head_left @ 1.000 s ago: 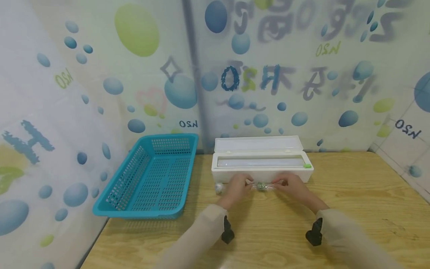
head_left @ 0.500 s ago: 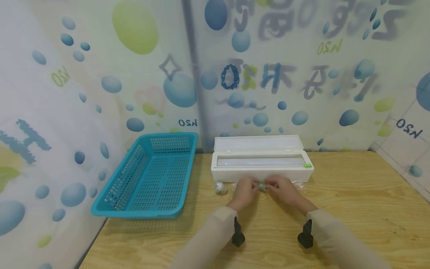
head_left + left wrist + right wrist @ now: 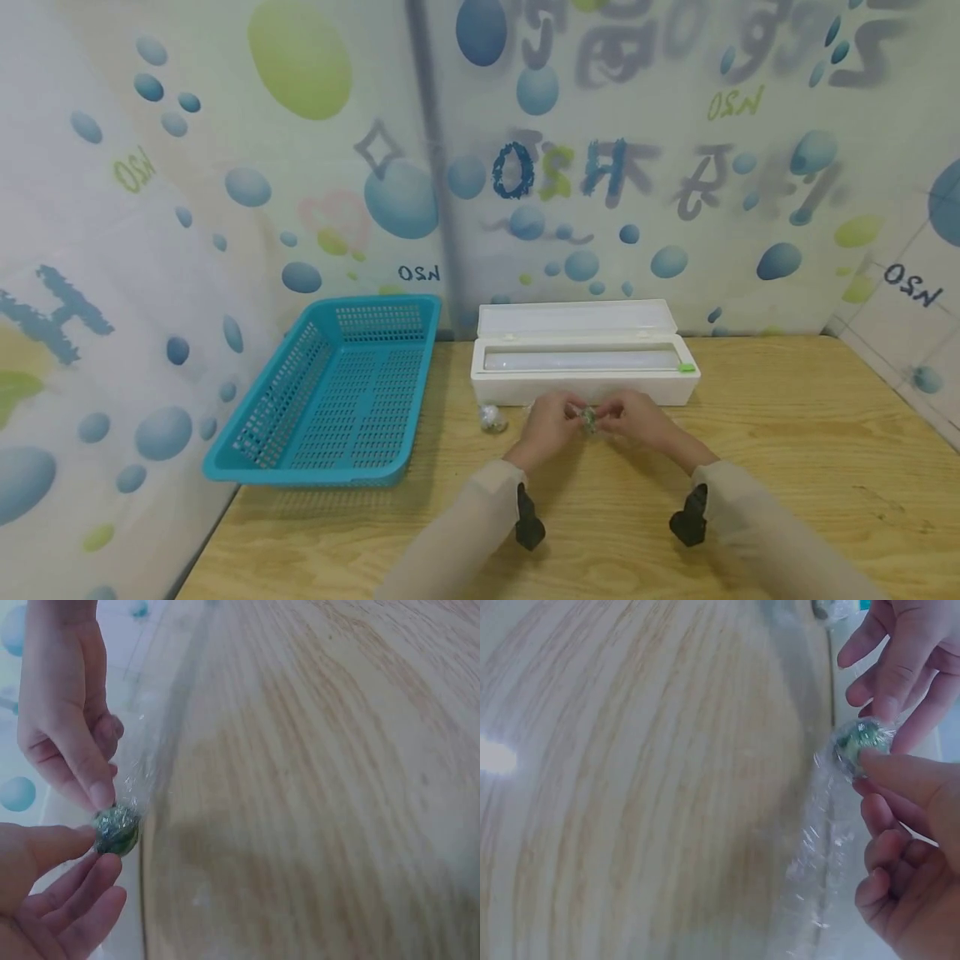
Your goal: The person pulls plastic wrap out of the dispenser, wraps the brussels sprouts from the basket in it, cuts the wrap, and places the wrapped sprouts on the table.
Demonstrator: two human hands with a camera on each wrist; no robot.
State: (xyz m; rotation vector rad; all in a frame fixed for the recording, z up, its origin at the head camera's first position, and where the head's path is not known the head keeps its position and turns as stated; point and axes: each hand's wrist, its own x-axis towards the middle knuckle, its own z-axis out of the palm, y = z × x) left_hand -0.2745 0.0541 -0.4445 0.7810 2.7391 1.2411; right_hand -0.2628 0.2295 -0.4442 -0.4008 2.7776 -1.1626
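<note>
A small round green thing [image 3: 588,419] in clear plastic film is held just in front of a long white box [image 3: 585,393]. My left hand [image 3: 550,427] pinches it from the left between thumb and fingers. From the other side, my right hand [image 3: 639,422] pinches it too. Its dark and light green surface [image 3: 118,831] shows through the crinkled wrap in the left wrist view. Loose clear film [image 3: 810,859] trails away beside my right hand in the right wrist view. Left of my left hand lies a second small ball [image 3: 492,418], whitish and shiny.
The white box's lid [image 3: 576,318] stands raised at the back, and a pale roll [image 3: 585,361] lies inside. A green tab [image 3: 686,367] sits at its right end. A blue-green plastic basket [image 3: 322,479] stands on the wooden table [image 3: 600,533] to the left.
My hands have come inward from the film's two ends to the green thing between them. Over the last half second they have shifted only slightly, and the thing has turned a little.
</note>
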